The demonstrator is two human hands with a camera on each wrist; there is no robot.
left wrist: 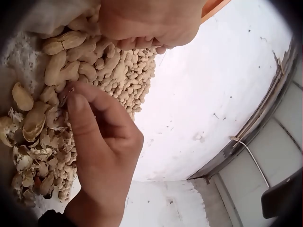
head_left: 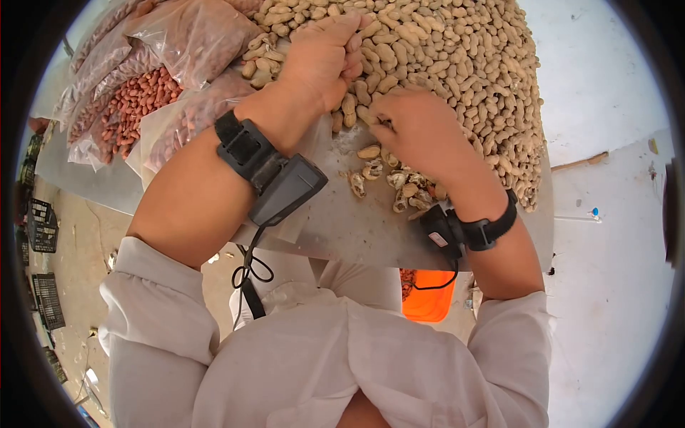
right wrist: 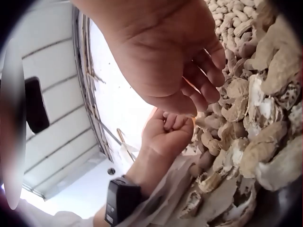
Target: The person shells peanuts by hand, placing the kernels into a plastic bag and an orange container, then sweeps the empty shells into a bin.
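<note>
My left hand (head_left: 325,60) lies over the near part of a heap of unshelled peanuts (head_left: 457,78). Its fingers curl in toward the palm, as the right wrist view also shows; I cannot tell whether they hold a peanut. Lower and to the right, my right hand (head_left: 421,132) is at the heap's near edge, above the shells. Between its thumb and forefinger, in the left wrist view, it pinches a small piece of peanut shell (left wrist: 65,97). Broken, emptied shells (head_left: 408,187) lie beneath this hand on the metal tabletop (head_left: 342,232).
Clear plastic bags (head_left: 196,39) of red peanut kernels (head_left: 139,107) crowd the left side of the table. Below the table's front edge stands an orange container (head_left: 432,296). Black crates (head_left: 48,299) sit on the floor at far left. A white surface (head_left: 606,235) borders the right side.
</note>
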